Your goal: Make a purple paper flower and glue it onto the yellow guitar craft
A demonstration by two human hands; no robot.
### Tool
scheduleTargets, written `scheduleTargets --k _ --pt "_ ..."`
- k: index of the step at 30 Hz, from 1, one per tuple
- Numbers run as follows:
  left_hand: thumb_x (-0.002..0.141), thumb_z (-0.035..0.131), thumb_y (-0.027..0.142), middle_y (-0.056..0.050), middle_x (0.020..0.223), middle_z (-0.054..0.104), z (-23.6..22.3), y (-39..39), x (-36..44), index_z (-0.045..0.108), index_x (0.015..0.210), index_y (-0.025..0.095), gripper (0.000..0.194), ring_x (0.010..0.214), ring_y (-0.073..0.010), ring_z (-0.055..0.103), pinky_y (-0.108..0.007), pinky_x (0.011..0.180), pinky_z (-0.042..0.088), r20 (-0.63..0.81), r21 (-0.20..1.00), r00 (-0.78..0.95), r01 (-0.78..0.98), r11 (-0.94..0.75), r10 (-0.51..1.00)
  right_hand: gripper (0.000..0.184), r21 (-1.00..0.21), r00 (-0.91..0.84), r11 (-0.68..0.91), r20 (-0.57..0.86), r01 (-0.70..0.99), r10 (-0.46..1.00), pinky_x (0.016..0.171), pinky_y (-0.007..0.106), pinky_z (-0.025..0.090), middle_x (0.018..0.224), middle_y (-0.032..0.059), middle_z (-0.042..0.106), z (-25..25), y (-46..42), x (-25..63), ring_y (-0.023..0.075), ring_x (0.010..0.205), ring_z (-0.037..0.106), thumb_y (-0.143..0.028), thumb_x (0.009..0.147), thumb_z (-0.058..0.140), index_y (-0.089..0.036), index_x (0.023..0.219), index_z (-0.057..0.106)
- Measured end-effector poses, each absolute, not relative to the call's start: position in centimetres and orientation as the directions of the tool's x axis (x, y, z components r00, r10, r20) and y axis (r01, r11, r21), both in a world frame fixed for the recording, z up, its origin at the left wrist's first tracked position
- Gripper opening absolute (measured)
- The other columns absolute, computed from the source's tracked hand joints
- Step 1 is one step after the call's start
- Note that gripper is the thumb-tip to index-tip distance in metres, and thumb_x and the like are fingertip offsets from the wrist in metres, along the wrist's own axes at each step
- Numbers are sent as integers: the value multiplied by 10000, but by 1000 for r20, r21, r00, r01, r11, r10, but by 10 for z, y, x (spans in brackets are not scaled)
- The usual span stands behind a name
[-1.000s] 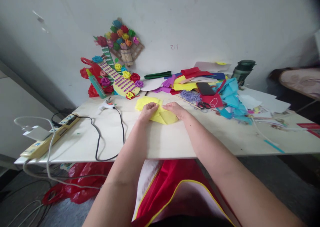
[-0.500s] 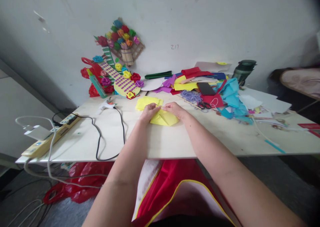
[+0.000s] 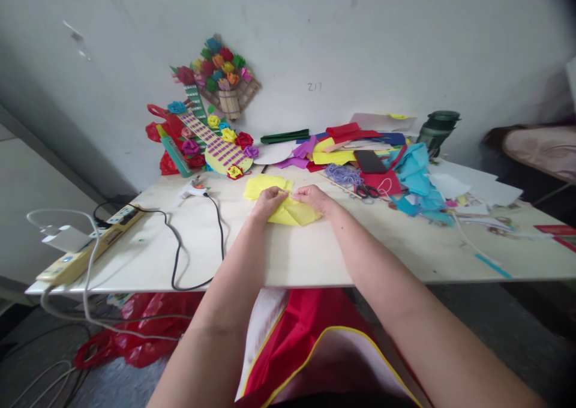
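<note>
Between my hands, over the middle of the table, is a piece of yellow crepe paper (image 3: 294, 214), creased and fanning out below the fingers. My left hand (image 3: 270, 202) pinches its upper left edge, fingers closed. Close beside it, my right hand (image 3: 312, 197) pinches the same paper with thumb and forefinger. Just behind my left hand lies more yellow crepe paper (image 3: 256, 185), flat on the table. The fingertips partly hide the pinched edge.
A glue gun (image 3: 194, 189) with a black cable and a power strip (image 3: 96, 240) lie on the left. Decorated paper guitars (image 3: 220, 147) lean at the back. Right of my hands are scissors (image 3: 367, 191), purple yarn (image 3: 342, 174), a phone (image 3: 371, 161), blue crepe paper (image 3: 414, 171) and a dark bottle (image 3: 438, 131).
My hands stay pinched on the yellow paper, with only slight finger movement. The paper's lower edge has shifted a little to the left.
</note>
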State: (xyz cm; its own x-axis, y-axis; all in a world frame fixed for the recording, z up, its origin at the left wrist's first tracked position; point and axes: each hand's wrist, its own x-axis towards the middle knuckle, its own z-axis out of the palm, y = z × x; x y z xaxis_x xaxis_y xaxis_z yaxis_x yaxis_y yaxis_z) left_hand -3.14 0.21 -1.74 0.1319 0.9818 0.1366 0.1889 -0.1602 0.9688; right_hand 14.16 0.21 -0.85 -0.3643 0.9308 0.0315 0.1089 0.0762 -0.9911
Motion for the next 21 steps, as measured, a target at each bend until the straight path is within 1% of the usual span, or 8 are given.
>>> scheduleTargets --k 3,7,11,14,18,21 --pt "619 679 502 34 561 511 -17 2 -30 553 723 154 384 496 -87 465 -201 465 342 159 969 143 167 -182 977 311 -994 -397 29 -17 110 918 442 205 324 466 -58 474 -8 2 142 78 440 441 -395 615 710 -159 596 508" --pt "625 671 527 42 541 468 -16 0 -29 555 717 153 403 481 -78 423 -200 455 316 167 961 147 198 -194 975 321 -991 -374 40 -12 131 927 425 195 306 445 -74 447 -10 3 142 60 412 405 -362 600 716 -164 548 469" --pt "648 632 568 50 502 391 -17 1 -28 506 625 159 428 465 -69 358 -200 439 266 186 930 119 298 -214 975 301 -989 -382 77 22 130 924 440 193 321 455 -76 462 -13 5 142 55 421 410 -355 581 714 -155 541 492" --pt "673 600 576 50 500 354 -18 3 -29 479 592 164 437 470 -69 327 -204 437 244 219 902 115 354 -246 969 302 -985 -393 105 44 136 918 441 191 317 449 -77 458 -13 5 142 53 421 404 -363 572 719 -149 531 510" --pt "682 591 561 47 510 338 -18 4 -29 462 578 170 425 480 -71 303 -212 438 226 249 883 112 381 -272 962 299 -993 -376 54 11 106 927 445 204 342 452 -70 481 -10 2 142 70 428 439 -360 549 736 -153 533 521" --pt "690 569 578 48 502 311 -16 3 -28 408 553 182 449 474 -73 281 -219 436 212 244 888 103 376 -265 964 301 -996 -368 33 -2 89 930 449 205 350 453 -67 491 -6 0 142 74 433 454 -337 522 761 -153 523 522"
